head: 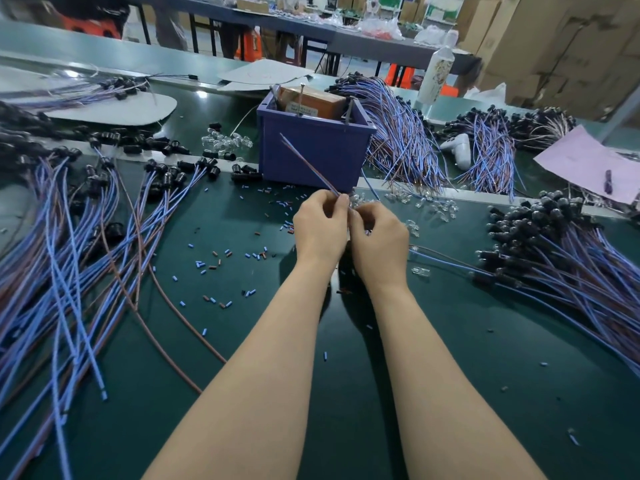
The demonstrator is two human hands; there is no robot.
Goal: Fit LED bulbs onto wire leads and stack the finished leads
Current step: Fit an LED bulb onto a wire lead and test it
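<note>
My left hand pinches a thin blue and brown wire lead that rises up and to the left in front of the blue bin. My right hand is curled close against it at the lead's lower end; what its fingers hold is hidden. Loose clear LED bulbs lie just beyond my hands. A pile of leads with black sockets and bulbs lies at the right. A spread of blue and brown leads with black sockets covers the left of the green mat.
A blue plastic bin with a brown box inside stands right behind my hands. More lead bundles lie behind it, with a white tool, a pink sheet and a bottle. Small blue and brown insulation bits litter the mat.
</note>
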